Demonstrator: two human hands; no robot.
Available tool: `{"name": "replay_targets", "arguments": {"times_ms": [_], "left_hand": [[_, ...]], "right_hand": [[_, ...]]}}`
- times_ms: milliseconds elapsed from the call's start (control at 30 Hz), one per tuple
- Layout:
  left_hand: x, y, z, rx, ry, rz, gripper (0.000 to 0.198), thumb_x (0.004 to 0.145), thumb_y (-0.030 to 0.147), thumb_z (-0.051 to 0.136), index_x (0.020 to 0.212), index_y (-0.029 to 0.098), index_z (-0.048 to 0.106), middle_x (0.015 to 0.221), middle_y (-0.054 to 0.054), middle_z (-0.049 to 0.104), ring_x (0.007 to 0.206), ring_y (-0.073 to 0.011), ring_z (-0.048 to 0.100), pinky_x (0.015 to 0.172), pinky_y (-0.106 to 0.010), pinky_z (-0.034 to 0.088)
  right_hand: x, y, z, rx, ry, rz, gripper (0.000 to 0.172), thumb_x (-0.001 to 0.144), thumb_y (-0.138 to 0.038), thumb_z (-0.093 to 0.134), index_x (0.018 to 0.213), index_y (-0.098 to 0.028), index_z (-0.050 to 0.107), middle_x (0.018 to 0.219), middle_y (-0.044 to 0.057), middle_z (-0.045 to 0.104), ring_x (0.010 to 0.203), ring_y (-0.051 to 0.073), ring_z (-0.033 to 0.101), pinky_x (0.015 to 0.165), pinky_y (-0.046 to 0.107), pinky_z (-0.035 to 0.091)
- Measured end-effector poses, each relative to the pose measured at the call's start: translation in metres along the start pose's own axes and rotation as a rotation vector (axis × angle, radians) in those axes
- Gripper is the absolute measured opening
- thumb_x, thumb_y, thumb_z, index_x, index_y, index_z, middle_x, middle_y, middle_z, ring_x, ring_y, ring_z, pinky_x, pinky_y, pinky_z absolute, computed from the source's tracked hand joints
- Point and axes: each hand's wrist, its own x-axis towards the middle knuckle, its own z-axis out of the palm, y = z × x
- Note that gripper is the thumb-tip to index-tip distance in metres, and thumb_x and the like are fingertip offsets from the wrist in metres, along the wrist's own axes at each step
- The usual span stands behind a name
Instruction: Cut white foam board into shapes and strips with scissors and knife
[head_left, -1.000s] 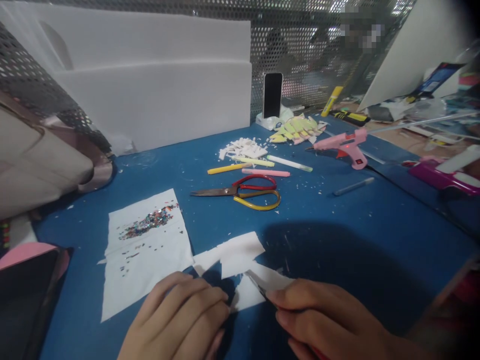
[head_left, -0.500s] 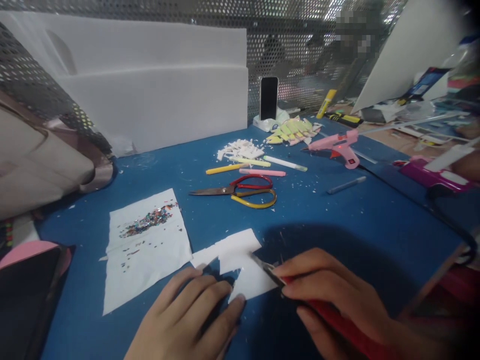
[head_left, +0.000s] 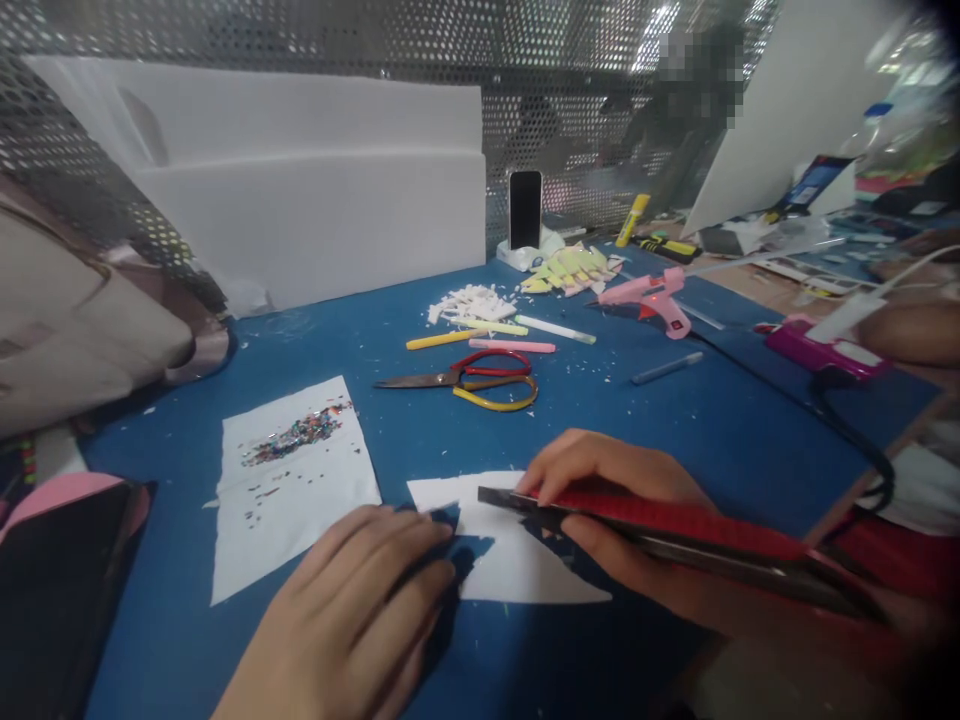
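My right hand [head_left: 607,510] grips a long red utility knife [head_left: 675,520], its blade tip lying over a white cut-out sheet [head_left: 517,570] on the blue table [head_left: 675,420]. My left hand [head_left: 352,610] lies flat with fingers stretched out, pressing the left edge of that white sheet. The sheet shows an angular notch near my left fingertips. Left of it lies a white paper [head_left: 292,480] with a small heap of coloured glitter [head_left: 296,440].
Red and yellow scissors [head_left: 472,378], several coloured sticks [head_left: 487,335], white scraps [head_left: 469,300] and a pink glue gun [head_left: 649,295] lie further back. A phone [head_left: 525,208] stands upright. White foam boards [head_left: 300,200] lean at the rear. A bag [head_left: 82,310] sits left; another person's arm [head_left: 911,330] is at right.
My right hand has turned the knife so the red handle now lies across to the right, blade pointing left. The white sheet has shifted, and the view has tilted slightly.
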Motion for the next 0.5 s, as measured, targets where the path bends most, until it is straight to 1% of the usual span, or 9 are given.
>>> {"name": "replay_targets", "arguments": {"times_ms": [33, 100, 200, 267, 400, 500], "left_hand": [[0.001, -0.001, -0.001, 0.018, 0.002, -0.019, 0.024, 0.092, 0.008, 0.050, 0.110, 0.014, 0.065, 0.126, -0.009, 0.065, 0.120, -0.0215, 0.055, 0.107, -0.040, 0.038], [0.002, -0.005, -0.001, 0.081, -0.041, -0.024, 0.026, 0.092, 0.011, 0.049, 0.115, 0.013, 0.061, 0.137, -0.012, 0.058, 0.128, -0.0250, 0.050, 0.107, -0.044, 0.040], [0.004, -0.011, 0.002, 0.148, -0.135, -0.003, 0.031, 0.093, 0.016, 0.046, 0.122, 0.013, 0.055, 0.141, -0.013, 0.055, 0.128, -0.0266, 0.052, 0.103, -0.048, 0.046], [0.003, -0.013, 0.004, 0.151, -0.160, -0.006, 0.033, 0.093, 0.014, 0.042, 0.123, 0.013, 0.054, 0.142, -0.013, 0.054, 0.127, -0.0254, 0.054, 0.102, -0.047, 0.048], [-0.001, -0.017, 0.005, 0.066, -0.125, -0.025, 0.043, 0.091, 0.008, 0.037, 0.133, 0.011, 0.047, 0.139, -0.014, 0.056, 0.127, -0.0225, 0.054, 0.101, -0.041, 0.049], [-0.005, -0.018, 0.005, -0.066, -0.068, -0.132, 0.050, 0.089, 0.009, 0.035, 0.138, 0.013, 0.041, 0.137, -0.013, 0.057, 0.123, -0.0220, 0.056, 0.098, -0.037, 0.052]], "right_hand": [[0.004, 0.001, -0.001, -0.014, -0.028, -0.002, 0.012, 0.087, -0.016, 0.057, 0.098, -0.019, 0.058, 0.099, 0.004, 0.065, 0.090, 0.013, 0.063, 0.080, 0.025, 0.049], [0.009, 0.003, -0.001, -0.033, -0.070, 0.001, 0.013, 0.087, -0.017, 0.057, 0.099, -0.019, 0.058, 0.099, 0.004, 0.065, 0.089, 0.013, 0.063, 0.080, 0.026, 0.049], [0.012, 0.005, 0.001, -0.042, -0.108, 0.008, 0.015, 0.087, -0.017, 0.058, 0.101, -0.018, 0.059, 0.100, 0.004, 0.065, 0.088, 0.013, 0.062, 0.080, 0.027, 0.050], [0.013, 0.006, 0.002, -0.048, -0.117, 0.010, 0.014, 0.087, -0.017, 0.058, 0.102, -0.018, 0.058, 0.099, 0.005, 0.065, 0.087, 0.014, 0.062, 0.080, 0.027, 0.050], [0.014, 0.006, 0.003, -0.066, -0.125, 0.021, 0.013, 0.088, -0.018, 0.058, 0.100, -0.017, 0.058, 0.098, 0.005, 0.065, 0.087, 0.013, 0.062, 0.079, 0.027, 0.050], [0.015, 0.006, 0.002, -0.072, -0.148, 0.003, 0.015, 0.087, -0.017, 0.058, 0.102, -0.017, 0.058, 0.098, 0.004, 0.064, 0.085, 0.013, 0.062, 0.078, 0.027, 0.050]]}}
